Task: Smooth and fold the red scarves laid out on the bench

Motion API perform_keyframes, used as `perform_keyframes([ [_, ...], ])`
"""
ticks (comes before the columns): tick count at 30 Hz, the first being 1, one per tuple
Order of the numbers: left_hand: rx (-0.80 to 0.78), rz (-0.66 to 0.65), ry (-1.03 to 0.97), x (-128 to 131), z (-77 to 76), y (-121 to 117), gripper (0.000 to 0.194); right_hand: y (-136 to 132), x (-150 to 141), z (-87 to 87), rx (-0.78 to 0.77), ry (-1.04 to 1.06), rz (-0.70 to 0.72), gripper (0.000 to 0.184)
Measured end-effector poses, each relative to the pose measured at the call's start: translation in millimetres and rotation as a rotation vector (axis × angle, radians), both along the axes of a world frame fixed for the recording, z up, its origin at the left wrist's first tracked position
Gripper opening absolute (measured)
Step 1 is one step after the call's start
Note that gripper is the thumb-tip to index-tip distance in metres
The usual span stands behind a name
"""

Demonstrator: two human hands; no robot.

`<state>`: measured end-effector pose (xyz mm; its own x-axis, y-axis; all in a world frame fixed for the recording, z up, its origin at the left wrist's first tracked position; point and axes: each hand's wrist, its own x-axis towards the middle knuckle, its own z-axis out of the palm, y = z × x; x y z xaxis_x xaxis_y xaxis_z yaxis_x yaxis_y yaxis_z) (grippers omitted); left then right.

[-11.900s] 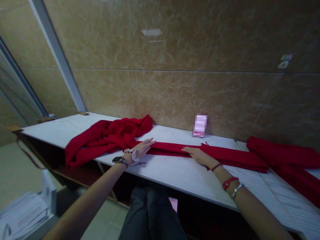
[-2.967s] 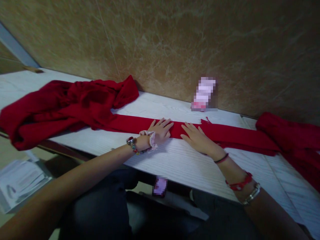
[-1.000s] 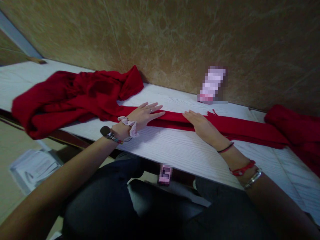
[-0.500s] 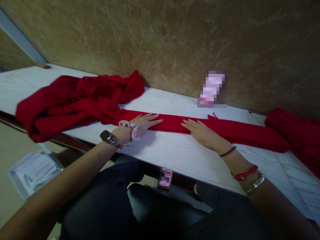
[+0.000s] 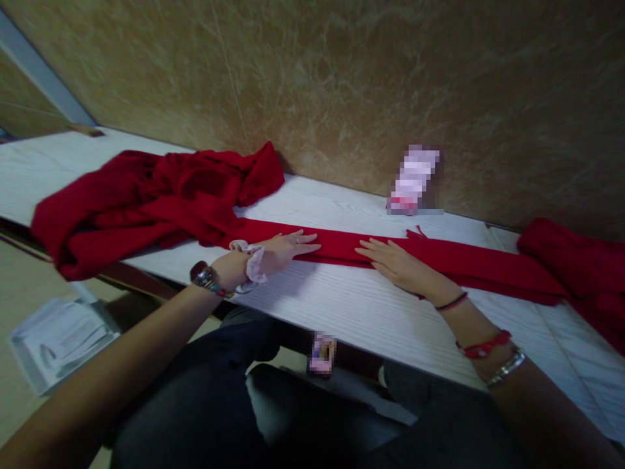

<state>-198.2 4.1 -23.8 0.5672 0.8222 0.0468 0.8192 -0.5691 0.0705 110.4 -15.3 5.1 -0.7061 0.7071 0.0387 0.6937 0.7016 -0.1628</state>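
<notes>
A long folded strip of red fabric (image 5: 336, 245) stretches flat across the white tabletop (image 5: 317, 296). My left hand (image 5: 286, 251) rests on its left part, fingers stretched out, wearing a ring, a pale scrunchie and a watch at the wrist. To the right, my right hand (image 5: 390, 260) lies palm down on the same strip with extended fingers. At its left end the strip meets a rumpled heap of red cloth (image 5: 161, 202); more bunched red cloth (image 5: 579, 254) lies at the far right. Loose red threads (image 5: 416, 232) stick out behind the strip, near my right hand.
Behind the table rises a brown marbled wall (image 5: 342, 85). A blurred pink object (image 5: 414, 179) leans against it. Below the table edge are a white bin (image 5: 63, 342) on the floor at left and a pixelated phone-like object (image 5: 321, 355) near my legs.
My left hand has shifted slightly on the strip, its wrist turning and drawing a little left and down. My right hand stays about where it was. The view has tilted slightly.
</notes>
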Motion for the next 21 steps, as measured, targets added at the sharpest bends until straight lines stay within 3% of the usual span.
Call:
perform_keyframes([
  [3,-0.107,-0.099,0.049,4.7,16.1,-11.0,0.047,0.0,2.2,-1.0,-0.005,0.002,0.021,0.044],
  [6,-0.112,0.011,0.090,15.6,31.0,-21.8,0.049,-0.3,3.0,-0.9,-0.008,-0.011,0.028,0.042],
  [9,-0.017,0.039,0.060,30.6,39.2,-24.4,0.040,-0.1,-2.2,2.2,0.006,-0.013,0.015,0.042],
  [14,0.070,0.136,0.022,61.0,31.0,-14.4,0.042,2.4,-24.4,3.7,0.133,0.070,-0.165,0.048],
  [18,-0.019,0.179,0.045,76.7,20.2,-11.7,0.046,2.1,-29.1,-2.3,0.065,-0.063,-0.242,0.053],
  [21,-0.064,0.218,0.066,77.8,20.9,-13.0,0.049,1.1,-19.6,-4.7,0.019,-0.135,-0.285,0.054],
])
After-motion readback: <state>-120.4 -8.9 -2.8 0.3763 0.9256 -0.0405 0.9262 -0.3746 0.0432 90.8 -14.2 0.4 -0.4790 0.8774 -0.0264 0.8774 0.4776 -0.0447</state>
